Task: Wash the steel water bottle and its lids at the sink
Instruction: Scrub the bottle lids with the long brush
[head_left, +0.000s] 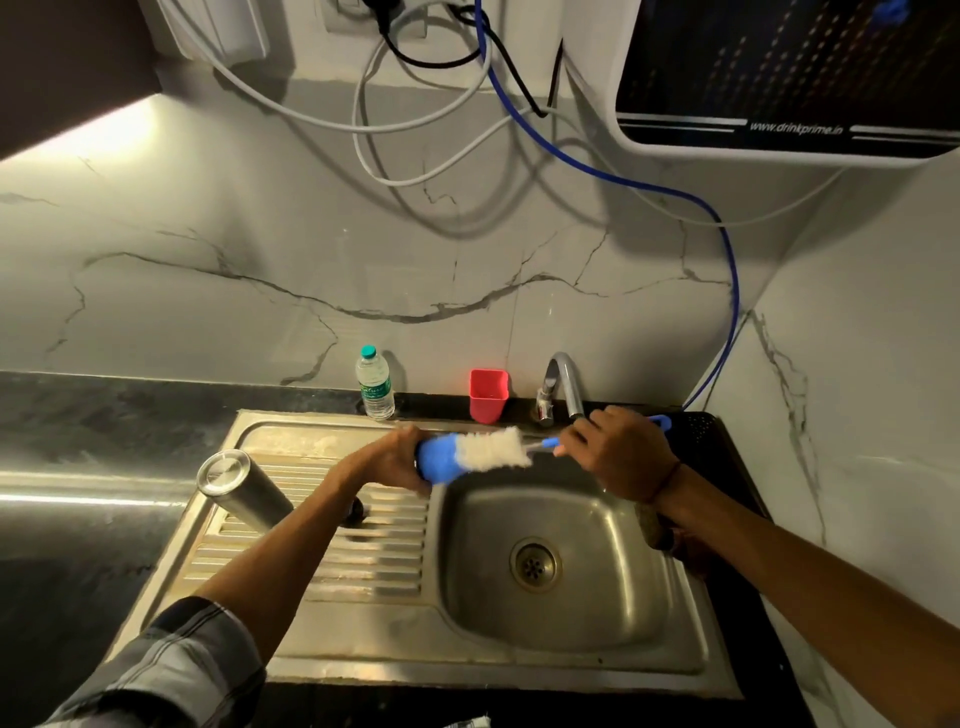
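Observation:
The steel water bottle (244, 488) rests on the ribbed drainboard (374, 561) left of the basin, its flat round end turned up and to the left. Above the basin's back edge I hold a bottle brush (472, 452) with blue and white bristles. My right hand (618, 452) grips its thin handle. My left hand (395, 457) is curled round a small dark piece at the brush's blue tip, mostly hidden by my fingers. Another small dark piece (358, 509) lies on the drainboard, partly hidden under my left forearm.
The steel sink basin (597, 597) with its drain (535, 564) lies below my hands. A tap (561, 384), a red cup (488, 395) and a plastic water bottle (374, 384) stand along the back edge. A water purifier (779, 78) and cables hang on the wall.

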